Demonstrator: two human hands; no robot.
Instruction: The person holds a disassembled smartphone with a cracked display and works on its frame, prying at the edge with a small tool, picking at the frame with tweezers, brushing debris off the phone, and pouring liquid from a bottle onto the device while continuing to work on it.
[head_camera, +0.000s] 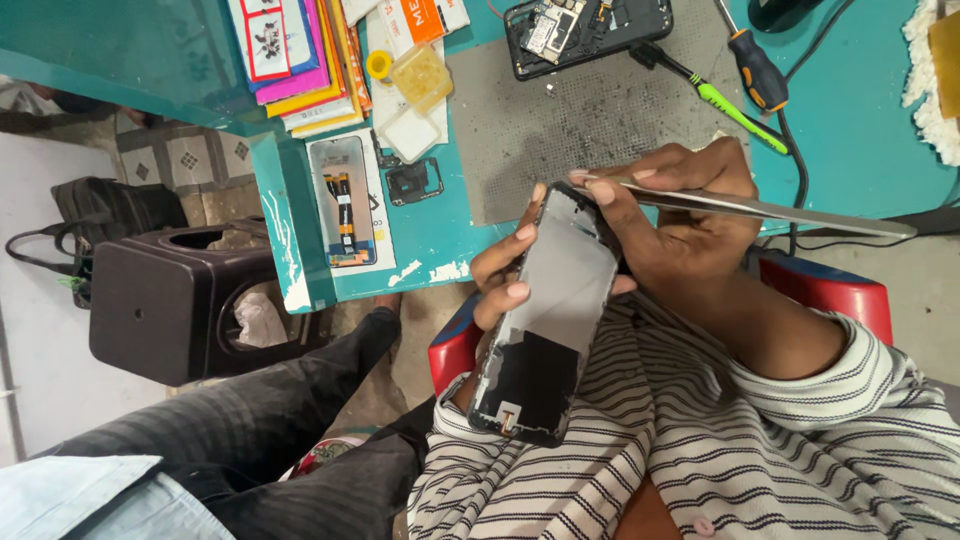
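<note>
The person's left hand (510, 262) was wrapped around an opened phone frame (545, 320) held over the lap in front of the teal table (860, 120), while the right hand (680, 215) pinched long metal tweezers (760, 208) whose tip met the frame's top edge; the step looked like picking at a small part there, and the next move probably called for a steady, fine pull. On the table's left lay a stack of flat packets (300, 60) in pink, yellow and white with red-bordered labels, a white-backed replacement screen (345, 200) and an orange-and-white box (420, 20).
</note>
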